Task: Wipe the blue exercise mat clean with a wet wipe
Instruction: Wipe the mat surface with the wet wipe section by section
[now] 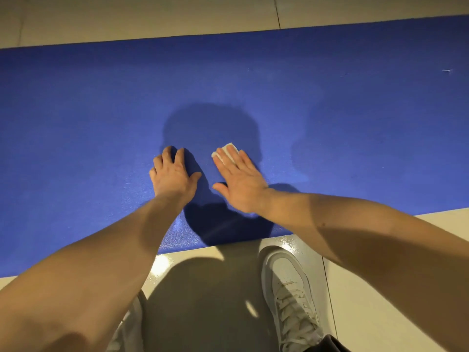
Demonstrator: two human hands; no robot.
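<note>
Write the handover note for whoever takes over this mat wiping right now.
Left hand: flat on the mat, fingers spread, holding nothing.
Right hand: straight fingers press the folded white wipe onto the mat's middle.
Done: a faintly darker, damp-looking patch right of the wipe suggests that part is wiped.
To do: the rest, including pale specks near the far right.

The blue exercise mat lies flat on the pale floor, running left to right (a darker, damp-looking patch shows right of centre). The small white wet wipe, folded, sits mid-mat, pressed under the straight fingers of the right hand.
</note>
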